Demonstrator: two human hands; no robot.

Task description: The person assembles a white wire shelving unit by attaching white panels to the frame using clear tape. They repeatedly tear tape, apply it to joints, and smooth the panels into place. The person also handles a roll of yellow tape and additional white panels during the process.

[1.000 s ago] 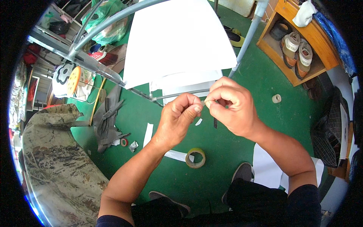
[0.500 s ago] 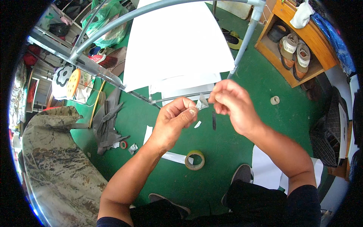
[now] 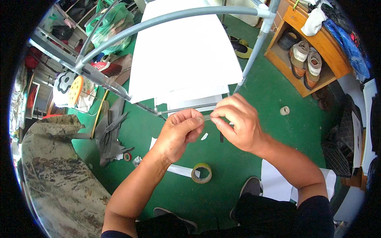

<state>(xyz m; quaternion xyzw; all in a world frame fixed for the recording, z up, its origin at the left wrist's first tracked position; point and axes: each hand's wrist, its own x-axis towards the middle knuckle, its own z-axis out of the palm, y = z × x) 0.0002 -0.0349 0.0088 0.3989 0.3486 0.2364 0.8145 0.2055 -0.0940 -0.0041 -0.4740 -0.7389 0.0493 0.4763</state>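
Strip (image 3: 206, 117) (ends hidden) between fingers (image 3: 225, 112)

Dark lettering (image 3: 300, 57) on beige-and-brown shoes (image 3: 312, 75), green print (image 3: 91, 89) on white bag (image 3: 86, 99)

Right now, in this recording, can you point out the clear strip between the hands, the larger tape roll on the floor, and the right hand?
Clear strip (image 3: 207, 117): head view, its exposed middle.
Larger tape roll (image 3: 202, 181): head view, lower part of its ring.
Right hand (image 3: 240, 126): head view, middle of the hand.
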